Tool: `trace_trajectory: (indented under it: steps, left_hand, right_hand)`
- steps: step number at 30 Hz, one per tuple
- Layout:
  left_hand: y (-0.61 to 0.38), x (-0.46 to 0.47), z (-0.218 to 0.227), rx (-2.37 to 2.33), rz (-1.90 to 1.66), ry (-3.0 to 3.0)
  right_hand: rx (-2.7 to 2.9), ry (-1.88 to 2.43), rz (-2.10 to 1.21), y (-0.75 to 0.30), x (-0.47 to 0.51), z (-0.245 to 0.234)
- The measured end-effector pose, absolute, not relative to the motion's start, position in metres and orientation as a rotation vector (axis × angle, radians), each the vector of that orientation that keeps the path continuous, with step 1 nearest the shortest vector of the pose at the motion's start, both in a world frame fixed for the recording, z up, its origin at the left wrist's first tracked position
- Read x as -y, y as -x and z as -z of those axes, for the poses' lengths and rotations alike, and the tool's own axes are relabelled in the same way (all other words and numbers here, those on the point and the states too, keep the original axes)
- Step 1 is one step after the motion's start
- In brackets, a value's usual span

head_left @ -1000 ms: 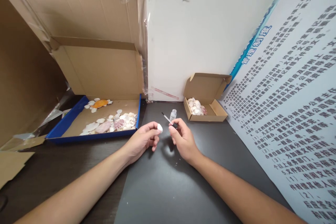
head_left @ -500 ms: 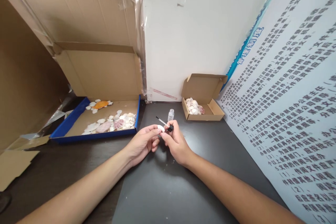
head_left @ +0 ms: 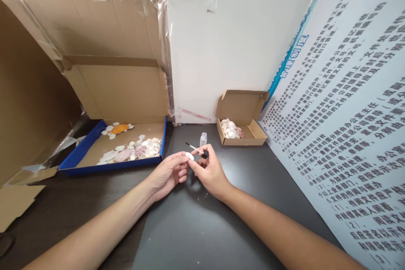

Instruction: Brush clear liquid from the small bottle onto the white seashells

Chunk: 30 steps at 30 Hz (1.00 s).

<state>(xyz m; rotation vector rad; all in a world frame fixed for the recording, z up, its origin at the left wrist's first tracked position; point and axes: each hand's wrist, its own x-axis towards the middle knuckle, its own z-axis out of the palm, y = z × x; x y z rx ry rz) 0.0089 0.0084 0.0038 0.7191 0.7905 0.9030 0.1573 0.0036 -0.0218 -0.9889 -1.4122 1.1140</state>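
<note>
Between the thumb and fingers of my left hand (head_left: 167, 176) is a small white seashell (head_left: 190, 156). My right hand (head_left: 211, 174) grips the black cap of a glue brush (head_left: 205, 154), whose thin stem points up and left above the shell. My right thumb and a fingertip meet the shell's right edge, close to my left fingertips. Just behind my right hand stands a small clear glass bottle (head_left: 203, 139), upright and without its cap.
On the left, an open blue-edged cardboard box (head_left: 110, 169) holds many shells and an orange shell (head_left: 120, 128) ringed by small white ones. A smaller cardboard box (head_left: 248, 141) with shells stands at the back right. A printed board (head_left: 332, 135) borders the right side.
The view has shifted slightly, so everything sits a little further left. My right thumb has come nearer the shell's edge. Both hands keep their hold.
</note>
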Motion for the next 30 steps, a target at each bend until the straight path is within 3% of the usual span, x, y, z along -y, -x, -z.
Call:
trace_trajectory:
  steps: [30]
  left_hand:
    - [0.0014, -0.0148, -0.0036, -0.75, -0.742, -0.655]
  right_hand:
    - [1.481, 0.948, -1.054, -0.1583, 0.0014, 0.0181]
